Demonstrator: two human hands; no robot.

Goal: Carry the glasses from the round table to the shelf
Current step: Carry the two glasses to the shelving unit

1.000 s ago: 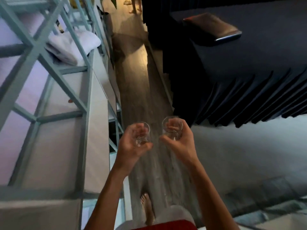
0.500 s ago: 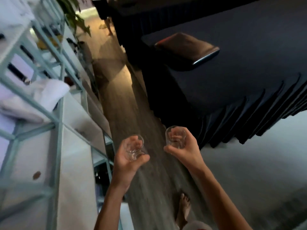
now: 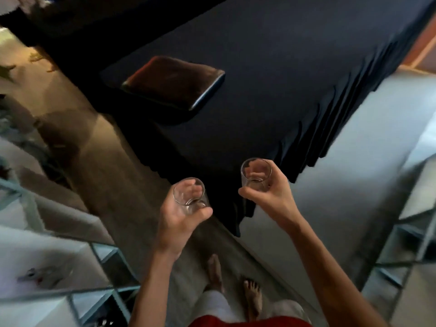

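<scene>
Wood floor (image 3: 132, 180) beside dark-draped table (image 3: 283, 67) | left hand (image 3: 181, 215) grips a glass (image 3: 191, 194), right hand (image 3: 271, 192) another glass (image 3: 256, 172), both near table's corner | light, fragile, slick: hold round the wall | shelf (image 3: 70, 256) left of table

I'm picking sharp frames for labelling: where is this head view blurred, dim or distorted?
Head view: the shelf frame at lower left is smeared by motion blur; the left hand and right hand with their glasses are fairly sharp; the dark tablecloth is underlit, with little detail; wide-angle tilt skews the floor.
</scene>
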